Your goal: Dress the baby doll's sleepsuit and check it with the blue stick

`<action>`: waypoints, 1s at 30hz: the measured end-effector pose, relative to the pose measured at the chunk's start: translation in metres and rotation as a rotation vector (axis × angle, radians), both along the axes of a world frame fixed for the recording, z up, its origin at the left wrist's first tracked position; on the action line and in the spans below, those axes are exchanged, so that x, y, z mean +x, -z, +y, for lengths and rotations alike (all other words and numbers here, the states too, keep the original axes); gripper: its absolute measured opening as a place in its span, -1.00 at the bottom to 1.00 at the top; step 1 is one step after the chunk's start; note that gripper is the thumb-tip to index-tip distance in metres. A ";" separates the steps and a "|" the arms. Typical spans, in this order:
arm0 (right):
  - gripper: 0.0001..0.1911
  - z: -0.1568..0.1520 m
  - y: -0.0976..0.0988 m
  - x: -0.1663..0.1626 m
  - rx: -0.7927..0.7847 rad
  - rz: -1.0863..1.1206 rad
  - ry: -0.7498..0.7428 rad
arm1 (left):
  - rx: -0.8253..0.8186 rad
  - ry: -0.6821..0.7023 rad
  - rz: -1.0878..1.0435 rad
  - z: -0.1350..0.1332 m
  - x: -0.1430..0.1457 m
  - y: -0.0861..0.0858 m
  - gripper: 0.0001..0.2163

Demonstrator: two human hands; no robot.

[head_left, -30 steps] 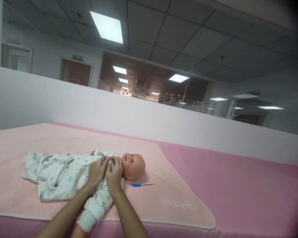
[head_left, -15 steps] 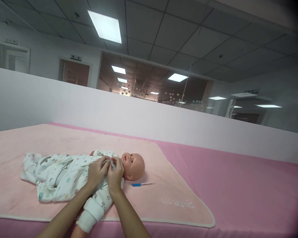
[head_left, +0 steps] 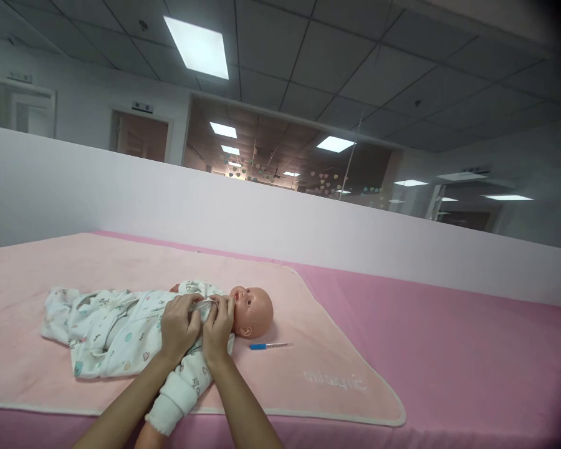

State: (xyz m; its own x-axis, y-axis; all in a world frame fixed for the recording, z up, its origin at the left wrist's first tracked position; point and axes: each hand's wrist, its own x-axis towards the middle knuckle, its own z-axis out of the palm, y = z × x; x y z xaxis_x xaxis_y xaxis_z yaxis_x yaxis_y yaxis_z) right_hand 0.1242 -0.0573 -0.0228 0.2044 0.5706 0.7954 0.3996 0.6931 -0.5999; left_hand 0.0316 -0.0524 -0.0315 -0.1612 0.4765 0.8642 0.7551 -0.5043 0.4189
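A baby doll (head_left: 257,310) lies on its back, head to the right, dressed in a white printed baby outfit (head_left: 116,330). At the doll's upper chest, my left hand (head_left: 180,325) is closed, its fingers pinching the outfit's front. My right hand (head_left: 218,324) grips the same cloth just below the doll's chin, close beside the left. A bit of fabric is stretched between the two hands; any fastener there is hidden by the fingers. The doll's near arm, in a white sleeve (head_left: 180,390), points toward me beneath my forearms.
A thermometer with a blue end (head_left: 258,347) lies near the doll's head. Under everything is a peach blanket (head_left: 318,349) with pale edging, on a pink-covered surface (head_left: 430,349). A low white wall (head_left: 271,218) with glass above it borders the far side.
My hands have drawn slightly apart, the left moving a little to the left, and the cloth between them shows more. The doll and thermometer stay in place.
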 end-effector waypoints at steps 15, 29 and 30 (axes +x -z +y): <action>-0.76 -0.008 -0.004 0.001 0.084 -0.330 -0.038 | 0.044 0.147 -0.230 0.000 -0.003 0.000 -0.80; -0.93 -0.003 0.000 0.003 0.137 -0.453 0.006 | 0.067 0.195 -0.339 -0.001 -0.004 -0.001 -0.80; -0.95 -0.002 0.001 0.003 0.148 -0.458 0.013 | 0.075 0.193 -0.333 -0.001 -0.004 -0.002 -0.80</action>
State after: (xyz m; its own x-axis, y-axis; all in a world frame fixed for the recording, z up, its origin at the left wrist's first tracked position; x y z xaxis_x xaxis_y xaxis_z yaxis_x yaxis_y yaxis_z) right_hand 0.1274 -0.0589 -0.0238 -0.1798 0.4446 0.8775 0.6088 0.7510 -0.2557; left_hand 0.0275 -0.0536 -0.0296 -0.3522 0.4630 0.8134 0.4726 -0.6621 0.5816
